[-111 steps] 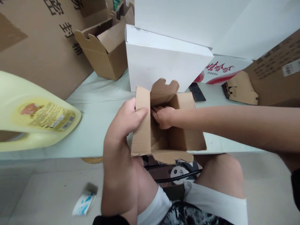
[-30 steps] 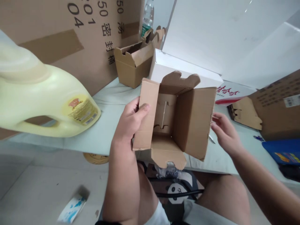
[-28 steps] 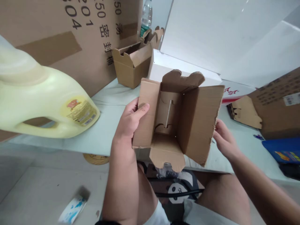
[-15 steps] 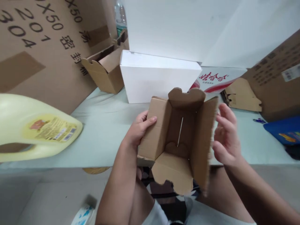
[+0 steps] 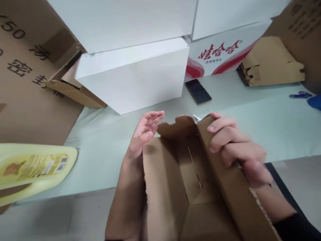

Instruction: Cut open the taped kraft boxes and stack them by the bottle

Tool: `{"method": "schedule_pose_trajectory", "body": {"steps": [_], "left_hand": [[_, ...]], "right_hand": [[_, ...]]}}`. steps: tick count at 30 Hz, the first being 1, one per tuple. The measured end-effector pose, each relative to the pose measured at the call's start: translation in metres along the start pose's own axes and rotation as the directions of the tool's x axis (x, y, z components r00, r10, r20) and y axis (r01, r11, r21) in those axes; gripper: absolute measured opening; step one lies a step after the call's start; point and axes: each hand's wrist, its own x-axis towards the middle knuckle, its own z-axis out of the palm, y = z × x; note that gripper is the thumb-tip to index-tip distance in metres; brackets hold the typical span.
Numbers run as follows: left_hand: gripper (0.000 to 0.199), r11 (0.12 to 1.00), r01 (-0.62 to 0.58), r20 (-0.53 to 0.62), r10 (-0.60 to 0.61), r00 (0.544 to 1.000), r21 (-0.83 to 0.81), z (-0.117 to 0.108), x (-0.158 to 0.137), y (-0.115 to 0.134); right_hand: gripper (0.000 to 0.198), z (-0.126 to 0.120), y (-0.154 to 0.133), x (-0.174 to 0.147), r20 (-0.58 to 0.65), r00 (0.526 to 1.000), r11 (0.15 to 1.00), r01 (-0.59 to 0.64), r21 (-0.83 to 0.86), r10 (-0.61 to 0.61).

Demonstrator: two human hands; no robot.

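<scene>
An open brown cardboard box (image 5: 198, 170) is tilted toward me over the table's front edge, its flaps spread and a thin slit of light showing along its bottom. My right hand (image 5: 233, 144) grips the box's right flap, fingers folded over it. At the upper left corner, my left hand (image 5: 144, 134) is raised beside the left flap with its fingers apart, holding nothing. Just beyond the box's far flap lies a white pen-like object (image 5: 197, 117), partly hidden.
Behind stand a white box (image 5: 135, 77) and a red-lettered carton (image 5: 218, 55). A phone (image 5: 198, 91) lies on the pale green table (image 5: 100, 150). A yellow jug (image 5: 35, 167) is at left; flattened cardboard (image 5: 273, 63) and a small purple item (image 5: 301, 95) are at right.
The view has shifted and the box appears closer and lower. My left hand has let go of the left flap and opened; my right hand has closed on the right flap.
</scene>
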Motion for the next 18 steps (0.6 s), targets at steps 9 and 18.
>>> {"method": "schedule_pose_trajectory", "body": {"steps": [9, 18], "left_hand": [[0.021, 0.975, 0.079, 0.235, -0.128, 0.964, 0.208, 0.025, 0.001, 0.023], [0.052, 0.963, 0.047, -0.053, -0.034, 0.998, 0.265, 0.023, 0.009, 0.013]], "right_hand": [[0.054, -0.017, 0.019, -0.006, -0.008, 0.999, 0.997, -0.054, -0.054, 0.054], [0.061, -0.008, 0.05, -0.012, -0.01, 0.93, 0.925, -0.367, -0.098, 0.368]]}}
